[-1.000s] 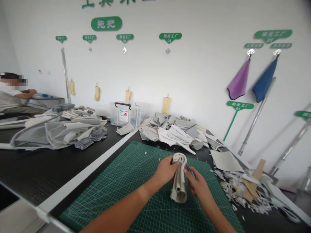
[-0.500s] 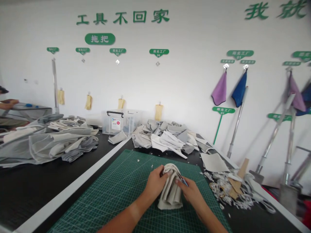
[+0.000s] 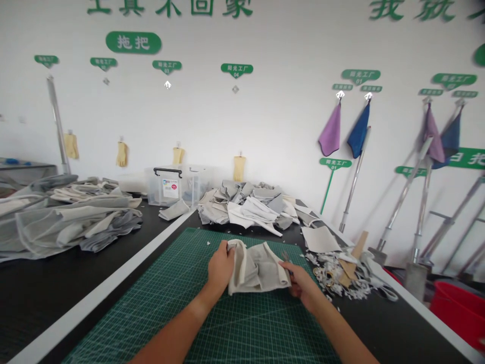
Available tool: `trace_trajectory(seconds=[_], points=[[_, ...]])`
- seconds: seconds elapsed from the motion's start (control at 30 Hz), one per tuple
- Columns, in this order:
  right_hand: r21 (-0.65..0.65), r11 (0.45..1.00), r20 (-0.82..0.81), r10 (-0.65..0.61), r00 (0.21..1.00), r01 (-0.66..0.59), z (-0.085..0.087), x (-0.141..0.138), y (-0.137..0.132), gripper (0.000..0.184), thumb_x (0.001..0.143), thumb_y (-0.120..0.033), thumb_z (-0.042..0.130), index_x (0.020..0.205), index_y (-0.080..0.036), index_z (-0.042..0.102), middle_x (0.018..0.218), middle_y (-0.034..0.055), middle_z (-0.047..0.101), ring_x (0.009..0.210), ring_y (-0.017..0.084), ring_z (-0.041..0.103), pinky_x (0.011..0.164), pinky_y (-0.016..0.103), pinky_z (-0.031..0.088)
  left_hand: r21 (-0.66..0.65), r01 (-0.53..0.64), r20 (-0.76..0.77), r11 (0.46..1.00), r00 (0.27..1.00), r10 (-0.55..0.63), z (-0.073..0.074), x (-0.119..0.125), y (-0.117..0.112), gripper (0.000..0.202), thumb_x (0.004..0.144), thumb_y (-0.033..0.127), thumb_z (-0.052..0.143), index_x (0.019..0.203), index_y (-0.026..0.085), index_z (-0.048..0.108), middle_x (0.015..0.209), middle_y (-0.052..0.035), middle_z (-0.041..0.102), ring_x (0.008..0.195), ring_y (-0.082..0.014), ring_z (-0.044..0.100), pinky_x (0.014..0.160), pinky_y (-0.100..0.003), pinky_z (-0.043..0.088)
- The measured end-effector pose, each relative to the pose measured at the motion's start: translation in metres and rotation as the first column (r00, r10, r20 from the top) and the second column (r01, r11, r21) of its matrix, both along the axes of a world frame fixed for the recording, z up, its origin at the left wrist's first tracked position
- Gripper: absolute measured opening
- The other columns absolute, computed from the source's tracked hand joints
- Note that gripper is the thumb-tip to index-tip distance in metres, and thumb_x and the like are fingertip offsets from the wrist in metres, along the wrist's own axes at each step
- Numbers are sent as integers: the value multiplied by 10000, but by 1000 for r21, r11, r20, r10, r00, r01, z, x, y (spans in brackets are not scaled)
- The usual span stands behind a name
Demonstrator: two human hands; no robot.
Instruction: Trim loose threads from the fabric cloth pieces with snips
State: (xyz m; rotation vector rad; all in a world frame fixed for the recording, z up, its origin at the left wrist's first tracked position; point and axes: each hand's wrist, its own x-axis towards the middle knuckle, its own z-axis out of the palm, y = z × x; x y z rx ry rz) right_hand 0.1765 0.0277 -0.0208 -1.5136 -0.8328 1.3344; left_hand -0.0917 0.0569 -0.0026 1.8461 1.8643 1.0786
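Note:
A light grey fabric piece [image 3: 261,268] with a pale edge is stretched between my two hands above the green cutting mat [image 3: 182,303]. My left hand [image 3: 222,265] is closed on its left edge, where the fabric folds over in a curl. My right hand [image 3: 301,280] pinches the right edge between thumb and fingers. Small scissors [image 3: 287,257] are also in my right hand, their thin blades pointing up and away and the dark handle partly hidden by the fingers.
Behind the mat lies a heap of grey and white fabric pieces [image 3: 253,205], with a clear plastic box [image 3: 176,187] to its left. A larger fabric pile [image 3: 76,217] covers the left. White scraps [image 3: 341,278] lie right; a red bucket [image 3: 460,311] stands beyond the table edge.
The fabric, bunched and hanging in folds before, is now spread sideways between my hands, which have moved apart. The scissors now point up, away from the fabric. My view has shifted right and down.

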Motion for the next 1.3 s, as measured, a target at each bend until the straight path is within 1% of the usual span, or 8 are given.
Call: trace_trajectory(seconds=[0.17,0.4,0.57,0.73,0.83,1.03,1.17,1.3], points=[[54,998,374,7,927,-30,0,12,0,404,828,-552,579,675,-221,406,461,-85,304,356,70,257,402,213,147,-101,-37,-39,994,999,33,-4,-11,11,232,1002,297,369,1122,232,555,1025,-108,711,941,-263,676,744,-326,421],[211,975,820,-134,557,-76,5,24,5,233,845,-398,576,945,-192,613,794,56,639,761,198,592,652,261,346,172,159,-408,972,910,-76,0,-6,-1,425,881,53,441,1192,287,613,1266,-97,586,1163,-277,508,964,-414,356],[53,978,911,35,411,-201,4,22,2,362,891,-504,538,1008,-178,645,969,113,697,902,240,638,718,270,365,37,373,-537,927,790,-296,2,-5,-6,416,854,41,455,1077,283,709,1210,-88,626,1140,-282,498,957,-442,335],[21,980,943,46,329,-198,3,21,-1,286,851,-422,606,972,-174,681,935,115,704,844,234,635,670,275,333,16,419,-505,908,787,-354,6,-1,-10,393,864,83,449,1102,252,712,1122,-101,673,1082,-273,528,936,-432,331],[88,971,919,8,395,-224,6,25,0,203,834,-352,596,763,-175,668,737,66,655,726,196,593,618,269,306,-5,447,-488,894,780,-393,9,0,-14,405,827,89,480,1111,271,704,1134,-73,667,1076,-263,526,914,-408,345],[140,978,431,80,899,-153,14,19,-1,374,802,-424,607,582,-227,377,433,-78,280,388,81,242,432,247,145,84,486,-437,870,803,-406,10,9,-24,343,867,145,502,1121,298,676,1073,-45,649,1048,-257,530,914,-403,358],[150,955,139,236,962,-257,18,4,-8,564,802,-512,649,558,-246,216,428,-113,155,376,52,123,403,236,74,118,591,-289,798,789,-542,11,25,-35,197,933,336,538,1055,261,673,1013,-42,653,1024,-250,554,933,-391,384],[196,913,-79,379,922,-359,21,-16,-17,617,815,-500,688,540,-232,205,410,-113,147,367,40,119,397,231,68,94,704,-103,704,710,-696,9,38,-49,351,901,496,595,1091,205,645,1005,-59,667,956,-238,599,869,-354,446]])
